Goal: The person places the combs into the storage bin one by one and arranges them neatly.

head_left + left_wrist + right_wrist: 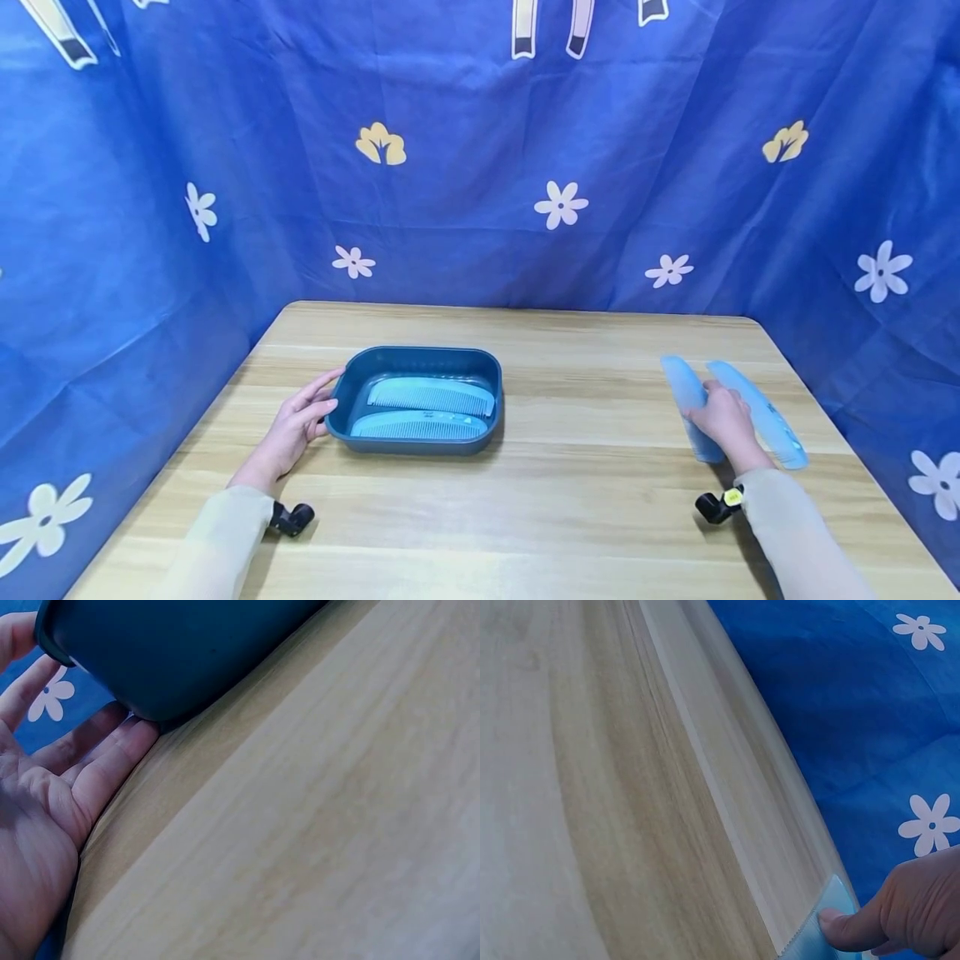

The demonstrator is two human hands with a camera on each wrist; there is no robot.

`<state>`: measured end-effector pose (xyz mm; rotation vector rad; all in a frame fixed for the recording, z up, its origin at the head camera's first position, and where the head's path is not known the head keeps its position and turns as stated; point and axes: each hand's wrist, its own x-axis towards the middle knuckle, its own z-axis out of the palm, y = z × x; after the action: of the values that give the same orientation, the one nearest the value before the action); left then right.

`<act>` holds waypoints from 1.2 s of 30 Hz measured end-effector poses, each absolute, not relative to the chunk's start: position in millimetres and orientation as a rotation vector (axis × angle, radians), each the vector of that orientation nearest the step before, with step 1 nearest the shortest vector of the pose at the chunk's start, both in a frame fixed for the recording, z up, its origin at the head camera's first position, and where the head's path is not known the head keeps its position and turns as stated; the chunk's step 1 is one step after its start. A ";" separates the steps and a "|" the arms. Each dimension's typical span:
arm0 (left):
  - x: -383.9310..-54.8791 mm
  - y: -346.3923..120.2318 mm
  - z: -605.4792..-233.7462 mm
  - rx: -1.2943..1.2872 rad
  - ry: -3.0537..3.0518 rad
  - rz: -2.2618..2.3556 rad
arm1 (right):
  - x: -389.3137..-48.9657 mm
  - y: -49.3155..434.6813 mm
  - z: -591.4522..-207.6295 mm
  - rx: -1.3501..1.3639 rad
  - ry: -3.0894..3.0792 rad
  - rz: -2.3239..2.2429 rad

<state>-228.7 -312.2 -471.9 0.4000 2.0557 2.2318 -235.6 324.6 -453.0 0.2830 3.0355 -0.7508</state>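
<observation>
A dark blue plastic basin [412,446] stands on the left half of the table, with two light blue combs lying in it: a rear comb [431,393] and a front comb [418,423]. At its left end, my left hand [294,427] holds the rim; in the left wrist view the lower fingers [112,761] reach beneath the basin's side. Toward the table's right side, my right hand [723,419] pinches a light blue comb [681,379], thumb on its face. Just right of that hand lies another light blue comb [772,421], tilted the same way.
The wood-grain table [570,500] is enclosed by a blue curtain [465,208] with flower prints at the back and sides. Black wrist cameras stick out from both sleeves above the tabletop. The right-hand combs are near the table's right edge.
</observation>
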 end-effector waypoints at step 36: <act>-226.3 -311.0 -471.6 0.372 2.083 2.223 | -230.2 325.8 -440.3 0.344 2.942 -1.210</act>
<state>-226.3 -311.0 -471.6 0.3721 2.0831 2.2232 -230.2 325.8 -440.3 0.3438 2.9423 -1.2098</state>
